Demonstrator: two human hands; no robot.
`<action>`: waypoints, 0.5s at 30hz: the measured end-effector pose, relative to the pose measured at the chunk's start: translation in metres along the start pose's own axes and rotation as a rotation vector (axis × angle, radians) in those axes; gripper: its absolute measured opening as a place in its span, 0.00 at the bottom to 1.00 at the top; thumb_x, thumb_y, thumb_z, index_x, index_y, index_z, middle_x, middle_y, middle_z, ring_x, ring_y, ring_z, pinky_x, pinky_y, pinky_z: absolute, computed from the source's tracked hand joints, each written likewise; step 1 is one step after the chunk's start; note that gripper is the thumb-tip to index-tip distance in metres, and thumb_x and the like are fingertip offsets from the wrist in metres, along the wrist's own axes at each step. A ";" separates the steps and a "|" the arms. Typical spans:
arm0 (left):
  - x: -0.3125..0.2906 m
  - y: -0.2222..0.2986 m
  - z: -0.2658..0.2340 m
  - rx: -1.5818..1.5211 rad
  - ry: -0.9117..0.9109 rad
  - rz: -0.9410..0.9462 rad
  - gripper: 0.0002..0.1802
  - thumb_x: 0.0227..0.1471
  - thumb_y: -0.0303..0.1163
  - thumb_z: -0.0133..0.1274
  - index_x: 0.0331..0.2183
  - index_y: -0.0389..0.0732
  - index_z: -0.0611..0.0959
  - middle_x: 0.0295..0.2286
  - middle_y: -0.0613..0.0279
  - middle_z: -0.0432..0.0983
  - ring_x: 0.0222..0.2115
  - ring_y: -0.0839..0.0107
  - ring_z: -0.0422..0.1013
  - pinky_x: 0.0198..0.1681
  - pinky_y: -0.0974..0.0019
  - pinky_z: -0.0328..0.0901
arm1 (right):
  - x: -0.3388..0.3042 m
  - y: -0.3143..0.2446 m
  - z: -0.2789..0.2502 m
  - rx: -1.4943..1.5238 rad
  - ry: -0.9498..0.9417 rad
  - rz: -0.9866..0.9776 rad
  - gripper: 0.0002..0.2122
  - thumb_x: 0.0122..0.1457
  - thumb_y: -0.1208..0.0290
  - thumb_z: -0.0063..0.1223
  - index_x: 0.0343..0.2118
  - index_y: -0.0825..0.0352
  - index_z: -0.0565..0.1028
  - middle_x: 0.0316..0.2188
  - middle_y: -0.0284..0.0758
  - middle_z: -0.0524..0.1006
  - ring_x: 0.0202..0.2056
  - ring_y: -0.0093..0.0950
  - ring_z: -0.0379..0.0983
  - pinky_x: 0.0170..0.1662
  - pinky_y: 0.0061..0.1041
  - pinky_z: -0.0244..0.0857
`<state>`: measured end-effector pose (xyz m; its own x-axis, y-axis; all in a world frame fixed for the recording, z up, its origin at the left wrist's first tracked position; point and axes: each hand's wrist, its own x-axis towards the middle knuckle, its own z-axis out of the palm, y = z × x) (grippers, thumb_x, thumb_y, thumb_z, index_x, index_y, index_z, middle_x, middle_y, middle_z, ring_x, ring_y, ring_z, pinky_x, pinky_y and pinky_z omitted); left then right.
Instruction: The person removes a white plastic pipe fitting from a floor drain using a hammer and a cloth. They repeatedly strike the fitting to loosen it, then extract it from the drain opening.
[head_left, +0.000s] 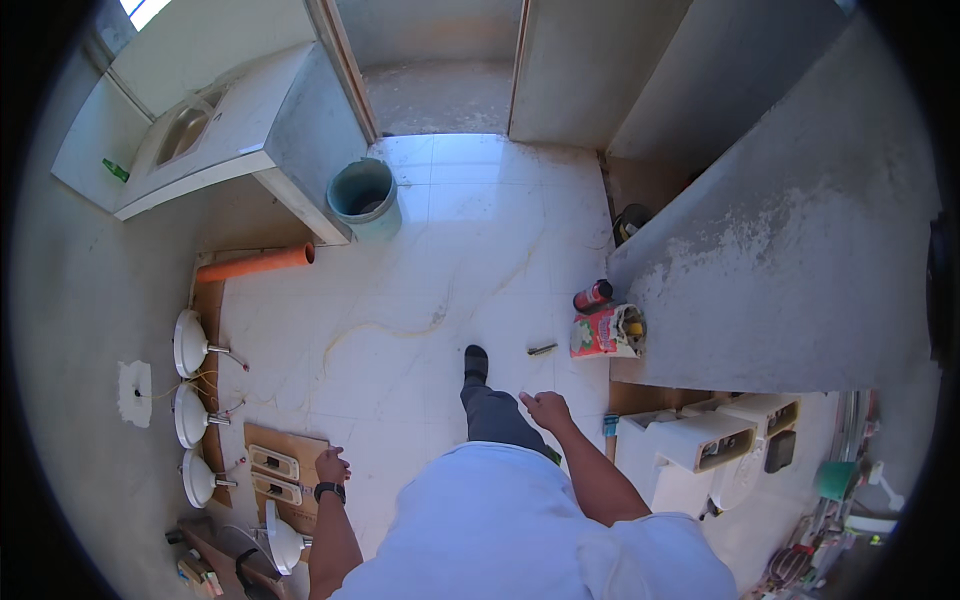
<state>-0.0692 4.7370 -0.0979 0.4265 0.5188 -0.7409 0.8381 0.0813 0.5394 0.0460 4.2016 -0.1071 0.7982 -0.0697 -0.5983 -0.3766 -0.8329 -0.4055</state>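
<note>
My left hand [332,466], with a black watch [329,491] on its wrist, hangs low at the left with fingers apart and nothing in it. It is nearest to two cream ceramic pieces with dark slots [273,461] on a cardboard sheet [300,440]. In front of my body is my right hand [546,410], its thumb side stretched out and other fingers loosely bent. Nothing shows in its grasp. Beyond it a small dark tool [542,350] lies on the white tiles, close to a red and white bag [598,333]. One dark-shod foot [476,366] is stepped forward.
White basins [190,415] line the left wall. An orange pipe [255,263] and a bucket [375,220] lie farther ahead, beside a counter with a sink [185,132]. A red can [593,295] touches the bag. White cisterns [690,440] stand right. A doorway [435,95] is ahead.
</note>
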 end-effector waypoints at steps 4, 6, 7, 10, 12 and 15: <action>0.019 0.090 0.074 0.259 -0.012 -0.199 0.31 0.66 0.53 0.37 0.30 0.35 0.80 0.13 0.61 0.68 0.10 0.69 0.64 0.14 0.63 0.63 | 0.116 0.006 -0.078 -0.178 -0.180 -0.004 0.30 0.61 0.42 0.46 0.30 0.71 0.82 0.34 0.51 0.81 0.41 0.50 0.77 0.48 0.43 0.69; 0.036 0.129 0.105 0.247 -0.008 -0.205 0.35 0.65 0.59 0.38 0.26 0.35 0.80 0.14 0.58 0.71 0.11 0.67 0.67 0.16 0.62 0.65 | 0.168 -0.002 -0.123 -0.238 -0.117 -0.098 0.28 0.61 0.44 0.46 0.31 0.72 0.82 0.34 0.51 0.81 0.41 0.49 0.77 0.47 0.44 0.69; 0.045 0.144 0.115 0.226 0.004 -0.240 0.36 0.64 0.60 0.39 0.25 0.35 0.80 0.15 0.57 0.72 0.12 0.66 0.68 0.17 0.62 0.66 | 0.188 -0.007 -0.144 -0.283 -0.087 -0.141 0.28 0.62 0.46 0.45 0.29 0.71 0.83 0.33 0.51 0.81 0.40 0.49 0.78 0.47 0.44 0.70; 0.088 0.202 0.147 0.179 -0.014 -0.253 0.32 0.62 0.56 0.46 0.31 0.32 0.83 0.19 0.55 0.77 0.18 0.66 0.74 0.23 0.63 0.72 | 0.278 -0.046 -0.205 -0.332 -0.096 -0.079 0.26 0.63 0.48 0.45 0.31 0.71 0.83 0.32 0.50 0.81 0.39 0.48 0.78 0.46 0.43 0.71; 0.115 0.236 0.159 0.331 -0.156 -0.287 0.24 0.60 0.48 0.53 0.34 0.33 0.83 0.27 0.57 0.80 0.27 0.66 0.77 0.32 0.61 0.74 | 0.333 -0.072 -0.230 -0.315 -0.170 0.048 0.27 0.63 0.47 0.46 0.30 0.72 0.82 0.29 0.49 0.81 0.37 0.44 0.80 0.45 0.41 0.72; 0.164 0.300 0.172 0.614 -0.405 -0.171 0.20 0.59 0.44 0.52 0.37 0.35 0.83 0.32 0.58 0.81 0.32 0.66 0.77 0.36 0.60 0.73 | 0.401 -0.108 -0.245 0.022 -0.028 0.150 0.28 0.62 0.45 0.46 0.30 0.72 0.83 0.27 0.47 0.82 0.33 0.40 0.81 0.43 0.38 0.72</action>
<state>0.3105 4.7000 -0.1264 0.2656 0.1785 -0.9474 0.8921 -0.4180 0.1713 0.5219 4.1292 -0.1335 0.7191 -0.1767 -0.6720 -0.5008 -0.8022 -0.3250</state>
